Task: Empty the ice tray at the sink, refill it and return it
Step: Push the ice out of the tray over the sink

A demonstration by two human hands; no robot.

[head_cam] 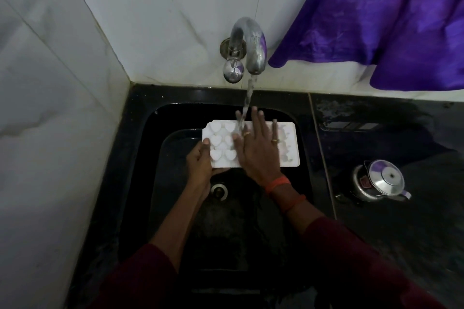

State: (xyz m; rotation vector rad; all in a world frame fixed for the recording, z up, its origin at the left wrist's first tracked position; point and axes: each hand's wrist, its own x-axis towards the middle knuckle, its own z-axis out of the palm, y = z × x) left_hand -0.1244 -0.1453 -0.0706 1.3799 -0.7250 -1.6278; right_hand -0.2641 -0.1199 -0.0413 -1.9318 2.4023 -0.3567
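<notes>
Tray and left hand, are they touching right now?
Touching. The head view shows the left hand gripping the tray at its left edge, with the thumb lying on the top face.

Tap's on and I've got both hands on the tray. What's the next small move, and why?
Probably slide the tray sideways under the water. The stream from the tap lands at one spot near the tray's far edge, beside the right hand, which lies flat across the middle. The left hand grips the left edge, so it can steer.
</notes>
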